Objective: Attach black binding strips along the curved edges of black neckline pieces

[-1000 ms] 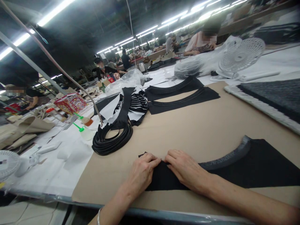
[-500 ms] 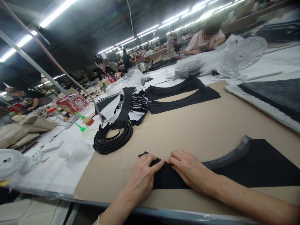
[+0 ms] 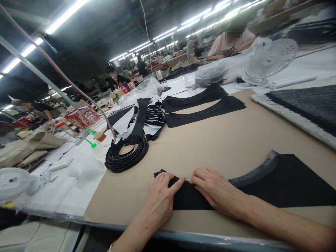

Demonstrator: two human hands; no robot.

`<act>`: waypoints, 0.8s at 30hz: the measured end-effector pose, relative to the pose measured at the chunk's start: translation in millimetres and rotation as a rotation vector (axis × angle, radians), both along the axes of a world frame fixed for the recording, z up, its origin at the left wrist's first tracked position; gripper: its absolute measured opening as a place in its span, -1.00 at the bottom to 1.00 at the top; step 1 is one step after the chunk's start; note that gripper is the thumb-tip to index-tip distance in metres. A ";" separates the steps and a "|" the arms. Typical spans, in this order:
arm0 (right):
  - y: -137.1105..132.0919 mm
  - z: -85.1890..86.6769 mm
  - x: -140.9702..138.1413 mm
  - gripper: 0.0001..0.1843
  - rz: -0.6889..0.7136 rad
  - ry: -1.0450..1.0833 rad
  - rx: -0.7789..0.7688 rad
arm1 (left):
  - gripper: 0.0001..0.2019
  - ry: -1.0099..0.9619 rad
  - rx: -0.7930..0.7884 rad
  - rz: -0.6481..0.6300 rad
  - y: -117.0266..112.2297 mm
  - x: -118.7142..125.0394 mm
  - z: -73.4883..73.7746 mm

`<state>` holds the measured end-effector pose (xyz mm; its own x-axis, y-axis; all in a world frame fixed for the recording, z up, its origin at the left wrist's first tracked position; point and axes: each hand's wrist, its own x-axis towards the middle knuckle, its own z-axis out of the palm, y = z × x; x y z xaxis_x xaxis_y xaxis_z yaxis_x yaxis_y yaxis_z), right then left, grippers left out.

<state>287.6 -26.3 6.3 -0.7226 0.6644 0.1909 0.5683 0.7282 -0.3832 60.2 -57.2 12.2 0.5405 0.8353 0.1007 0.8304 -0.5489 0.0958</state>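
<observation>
A black fabric piece with a curved upper edge lies on the tan board in front of me. Along that curve runs a dark grey strip, standing slightly raised toward the right. My left hand is closed at the piece's left end, thumb and fingers pressed on its upper edge. A short way to the right, my right hand grips the same edge with its fingers together. What lies directly under the fingertips is hidden. The two hands are close but apart.
Two similar black pieces lie farther back on the tan board. Left of them sits a looped bundle of black strips. Green-tipped bottles, fans and a grey fabric stack stand around. Co-workers sit beyond.
My right hand has slid slightly right along the edge, widening the gap to my left hand. The left hand keeps its place on the fabric. The view has shifted a little.
</observation>
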 end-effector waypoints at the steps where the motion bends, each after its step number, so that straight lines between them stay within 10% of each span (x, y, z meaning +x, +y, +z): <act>1: -0.3 0.2 0.4 -0.74 0.004 -0.005 0.008 | -0.44 0.012 0.008 0.002 -0.4 0.6 -0.3; 24: -0.8 -12.2 3.1 -0.76 0.072 -0.082 0.202 | -0.59 -0.066 0.157 0.075 -16.7 1.6 -22.1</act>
<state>290.7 -27.0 -5.9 -0.7852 0.5650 0.2533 0.5356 0.8251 -0.1800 61.8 -73.8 -9.9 0.4654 0.8443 0.2656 0.8643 -0.4982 0.0694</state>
